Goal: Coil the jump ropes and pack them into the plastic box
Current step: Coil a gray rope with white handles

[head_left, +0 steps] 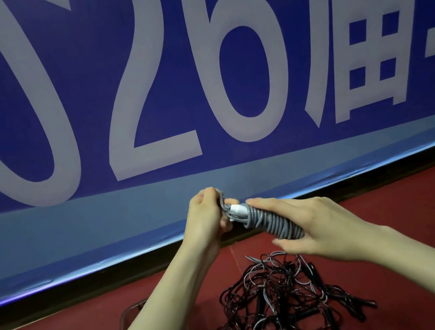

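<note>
We hold a grey jump rope (271, 223) wound tightly round its own handles into a thick bundle, raised in front of the blue banner (83, 101). A white handle end (238, 208) pokes out of the bundle's upper end. Our left hand (207, 219) curls its fingers round that upper end, pinching a loop of the grey cord beside the white tip. Our right hand (313, 228) wraps the bundle's lower part, forefinger laid straight along the coils and thumb beneath them. Below the bundle, a tangled heap of black and grey jump ropes (282, 307) lies on the red floor (423, 215). Left of that heap, partly hidden by our left forearm, stands the clear plastic box (127, 317); we cannot tell what it holds.
</note>
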A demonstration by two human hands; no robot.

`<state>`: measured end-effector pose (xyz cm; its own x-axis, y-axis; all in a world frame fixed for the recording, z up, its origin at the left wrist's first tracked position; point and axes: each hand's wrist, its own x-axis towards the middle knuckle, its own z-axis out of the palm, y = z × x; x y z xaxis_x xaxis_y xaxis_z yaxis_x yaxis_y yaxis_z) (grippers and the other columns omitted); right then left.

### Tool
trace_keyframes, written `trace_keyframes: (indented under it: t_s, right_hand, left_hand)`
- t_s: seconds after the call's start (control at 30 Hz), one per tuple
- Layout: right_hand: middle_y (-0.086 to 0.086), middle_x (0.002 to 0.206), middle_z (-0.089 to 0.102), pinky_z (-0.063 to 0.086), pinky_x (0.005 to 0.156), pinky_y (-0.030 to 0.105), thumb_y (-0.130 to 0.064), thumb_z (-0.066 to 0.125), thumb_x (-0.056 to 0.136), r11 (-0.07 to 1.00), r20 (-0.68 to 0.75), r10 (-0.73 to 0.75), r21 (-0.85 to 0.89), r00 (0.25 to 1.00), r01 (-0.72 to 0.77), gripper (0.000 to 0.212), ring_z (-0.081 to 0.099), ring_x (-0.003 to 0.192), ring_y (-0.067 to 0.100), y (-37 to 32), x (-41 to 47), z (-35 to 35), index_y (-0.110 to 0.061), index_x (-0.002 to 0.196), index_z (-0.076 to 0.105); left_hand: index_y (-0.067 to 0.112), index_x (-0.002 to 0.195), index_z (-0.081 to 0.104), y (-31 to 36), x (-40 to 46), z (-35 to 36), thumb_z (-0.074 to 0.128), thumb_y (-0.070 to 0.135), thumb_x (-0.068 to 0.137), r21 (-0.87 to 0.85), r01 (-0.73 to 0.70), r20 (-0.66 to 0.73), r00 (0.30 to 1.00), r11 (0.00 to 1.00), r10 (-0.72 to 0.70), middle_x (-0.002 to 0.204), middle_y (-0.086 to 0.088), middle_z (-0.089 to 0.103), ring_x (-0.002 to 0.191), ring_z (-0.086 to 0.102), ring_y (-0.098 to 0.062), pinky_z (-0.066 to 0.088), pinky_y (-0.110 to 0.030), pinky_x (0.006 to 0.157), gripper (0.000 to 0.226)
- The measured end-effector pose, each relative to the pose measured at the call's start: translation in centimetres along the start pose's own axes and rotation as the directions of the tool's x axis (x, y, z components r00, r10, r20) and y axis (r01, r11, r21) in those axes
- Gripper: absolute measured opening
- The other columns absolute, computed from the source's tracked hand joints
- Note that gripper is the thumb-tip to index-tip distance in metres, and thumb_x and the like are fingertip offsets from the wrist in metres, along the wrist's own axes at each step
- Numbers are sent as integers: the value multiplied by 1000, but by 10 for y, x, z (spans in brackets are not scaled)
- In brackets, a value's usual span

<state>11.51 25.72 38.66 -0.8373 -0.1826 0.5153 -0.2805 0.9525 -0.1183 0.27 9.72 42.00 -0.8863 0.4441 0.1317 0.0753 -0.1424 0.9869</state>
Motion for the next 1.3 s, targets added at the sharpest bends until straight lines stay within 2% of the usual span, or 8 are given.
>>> trace_keyframes:
  t_s: [0.2, 0.4, 0.5, 0.57, 0.67, 0.93, 1.07, 1.3]
  right_hand:
    - [-8, 74, 56, 47, 67, 38, -43, 74, 79, 925, 42, 264, 272, 964, -265, 39, 52, 65, 9, 12, 4, 2, -40, 107, 47]
    - [-17, 100, 61, 50, 84, 43, -50, 73, 77, 949, 19, 269, 162, 963, -269, 46, 57, 93, 7, 25, 2, 3, -42, 116, 50]
    - [-19, 114, 59, 48, 89, 38, -52, 69, 81, 975, 104, 217, 20, 971, -221, 52, 56, 105, 7, 22, 3, 9, -41, 127, 49]
    - [-19, 118, 56, 47, 88, 35, -54, 66, 82, 984, 144, 173, -62, 974, -165, 53, 54, 108, 6, 16, 7, 15, -41, 129, 46]
    - [-16, 116, 55, 46, 87, 35, -54, 66, 82, 986, 169, 156, -85, 973, -143, 52, 53, 108, 8, 9, 18, 26, -39, 128, 46]
    - [-13, 121, 51, 38, 86, 16, -36, 82, 75, 899, 388, 212, 283, 897, -335, 70, 49, 105, 2, 1, 54, 65, -31, 134, 44]
    - [1, 116, 57, 41, 56, 10, -7, 78, 79, 824, 505, 199, 378, 840, -422, 67, 55, 63, -5, -6, 76, 103, -27, 132, 43]
    - [-2, 93, 68, 46, 61, 19, -11, 83, 73, 791, 488, 235, 407, 841, -457, 42, 54, 63, -1, -21, 95, 190, -28, 103, 59]
  left_hand:
    - [14, 92, 50, 6, 0, -16, 39, 16, 101, -26, 17, 177, 984, 1000, -13, 99, -4, 75, 57, 57, -15, 47, -23, 57, 14]
    - [15, 109, 56, 7, 5, -32, 31, 20, 97, 2, 159, 347, 926, 987, -150, 116, -6, 70, 92, 68, -27, 50, -37, 79, 29]
    - [19, 116, 61, 2, 6, -37, 38, 33, 100, 359, 23, 349, 924, 933, -157, 116, 6, 70, 106, 65, -21, 50, -35, 90, 31]
    - [24, 118, 62, -3, 7, -39, 52, 39, 97, 641, -190, 432, 890, 743, -145, 112, 10, 68, 103, 64, -10, 49, -26, 91, 28]
    - [20, 110, 67, -13, 10, -47, 61, 40, 92, 713, -278, 519, 826, 643, -218, 92, -1, 71, 81, 67, -12, 51, -29, 81, 27]
    - [10, 98, 66, -42, 23, -111, 62, 21, 94, 640, -143, 435, 878, 755, -202, 78, 2, 63, 71, 57, -6, 46, -22, 75, 12]
    - [5, 106, 63, -80, 25, -163, 58, 16, 96, 519, 83, 331, 898, 850, -290, 83, -1, 63, 76, 57, -9, 47, -18, 74, 16]
    - [22, 117, 56, -138, 25, -219, 68, 26, 90, 667, 105, 263, 893, 737, -365, 100, -1, 67, 88, 64, -9, 52, -22, 79, 30]
